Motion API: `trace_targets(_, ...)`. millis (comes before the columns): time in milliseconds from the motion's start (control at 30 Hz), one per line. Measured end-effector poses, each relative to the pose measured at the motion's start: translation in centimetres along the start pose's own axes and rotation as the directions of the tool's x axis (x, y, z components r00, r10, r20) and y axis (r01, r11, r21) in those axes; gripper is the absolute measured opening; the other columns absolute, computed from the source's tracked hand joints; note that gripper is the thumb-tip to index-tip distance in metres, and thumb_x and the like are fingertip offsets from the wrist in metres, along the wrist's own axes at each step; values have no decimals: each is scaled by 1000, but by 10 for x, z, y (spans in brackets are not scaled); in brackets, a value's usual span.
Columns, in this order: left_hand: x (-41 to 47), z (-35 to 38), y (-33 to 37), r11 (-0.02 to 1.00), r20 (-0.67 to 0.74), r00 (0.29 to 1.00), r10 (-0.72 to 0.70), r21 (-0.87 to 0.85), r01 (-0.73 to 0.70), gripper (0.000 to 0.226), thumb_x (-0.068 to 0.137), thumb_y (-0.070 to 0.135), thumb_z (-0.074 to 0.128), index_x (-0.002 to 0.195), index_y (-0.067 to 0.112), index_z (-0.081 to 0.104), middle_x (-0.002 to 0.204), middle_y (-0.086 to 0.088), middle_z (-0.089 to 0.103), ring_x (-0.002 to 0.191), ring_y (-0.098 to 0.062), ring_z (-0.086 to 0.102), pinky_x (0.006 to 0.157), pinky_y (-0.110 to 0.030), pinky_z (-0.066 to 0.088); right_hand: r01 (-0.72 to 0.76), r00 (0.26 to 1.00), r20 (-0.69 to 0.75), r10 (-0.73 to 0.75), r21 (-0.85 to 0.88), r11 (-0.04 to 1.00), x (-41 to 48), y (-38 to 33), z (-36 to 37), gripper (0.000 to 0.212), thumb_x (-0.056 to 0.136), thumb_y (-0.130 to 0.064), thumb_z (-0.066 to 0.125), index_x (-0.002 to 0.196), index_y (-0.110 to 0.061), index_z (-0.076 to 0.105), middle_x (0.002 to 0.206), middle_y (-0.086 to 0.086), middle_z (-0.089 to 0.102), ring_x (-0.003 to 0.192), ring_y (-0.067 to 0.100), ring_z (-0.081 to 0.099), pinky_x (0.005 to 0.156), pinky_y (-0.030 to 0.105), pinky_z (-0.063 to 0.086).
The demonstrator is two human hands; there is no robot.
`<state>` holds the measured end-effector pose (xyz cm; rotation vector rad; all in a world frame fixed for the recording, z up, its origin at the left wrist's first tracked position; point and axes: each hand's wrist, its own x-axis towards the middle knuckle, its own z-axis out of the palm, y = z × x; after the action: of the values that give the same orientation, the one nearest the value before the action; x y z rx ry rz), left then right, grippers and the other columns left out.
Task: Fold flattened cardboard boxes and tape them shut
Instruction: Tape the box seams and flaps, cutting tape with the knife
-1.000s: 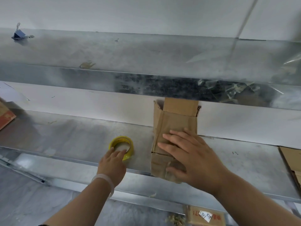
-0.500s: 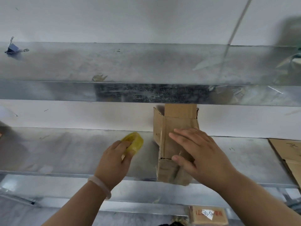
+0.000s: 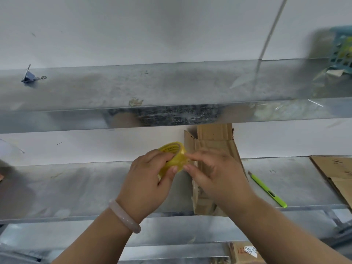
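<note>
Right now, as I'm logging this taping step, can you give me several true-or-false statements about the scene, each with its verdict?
1. The left hand grips the yellow tape roll. True.
2. The right hand lies flat on the cardboard box. False: its fingertips pinch the tape roll, in front of the box.
3. A green utility knife lies on the metal shelf, right of the box. True.
4. The tape roll rests on the shelf. False: both hands hold it above the shelf.
5. The bracelet is on the right wrist. False: it is on the left wrist.
</note>
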<state>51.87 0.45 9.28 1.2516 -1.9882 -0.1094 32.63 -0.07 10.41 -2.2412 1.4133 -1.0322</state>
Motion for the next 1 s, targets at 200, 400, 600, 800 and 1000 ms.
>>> trace_targets(200, 1, -11, -3, 999, 87, 996, 27, 40, -31, 41, 92, 55, 42, 110, 27, 66, 78, 19, 53, 69, -3, 48, 62, -20, 39, -141, 989, -17, 145, 138, 980, -2, -16, 0, 13, 87, -29, 71, 81, -39, 63, 82, -23, 63, 88, -3, 59, 71, 5, 41)
trace_targets(400, -4, -18, -3, 990, 126, 992, -18, 139, 0, 59, 84, 79, 27, 92, 35, 65, 69, 16, 59, 61, -3, 50, 54, -15, 31, -273, 959, 11, 283, 298, 915, -10, -26, -1, 15, 89, -20, 70, 80, -30, 63, 86, -27, 68, 83, -8, 61, 67, 4, 42)
trace_targets(600, -1, -20, -5, 959, 178, 975, -136, 271, 84, 68, 65, 90, 16, 72, 34, 52, 60, 10, 51, 59, -5, 49, 53, -24, 38, -357, 923, 16, 384, 406, 841, -15, -35, 6, 10, 92, -17, 65, 83, -21, 62, 84, -19, 73, 81, -1, 69, 76, 17, 54)
trace_targets(800, -4, -31, -30, 911, 356, 932, -72, -356, 207, 43, 74, 72, 47, 83, 32, 59, 76, 7, 59, 75, -11, 56, 62, -18, 40, -405, 830, 16, 557, 703, 584, -13, -35, -6, 19, 97, -5, 54, 80, -10, 59, 81, 10, 76, 77, 24, 73, 78, 43, 57)
trace_targets(1000, -10, -37, -23, 965, 227, 974, -25, -248, 82, 27, 79, 64, 49, 73, 38, 53, 73, 12, 56, 71, -12, 54, 57, -13, 37, -365, 796, 75, 600, 851, 377, -18, -36, -17, 20, 99, -3, 48, 80, -5, 56, 83, 20, 74, 83, 35, 72, 77, 43, 59)
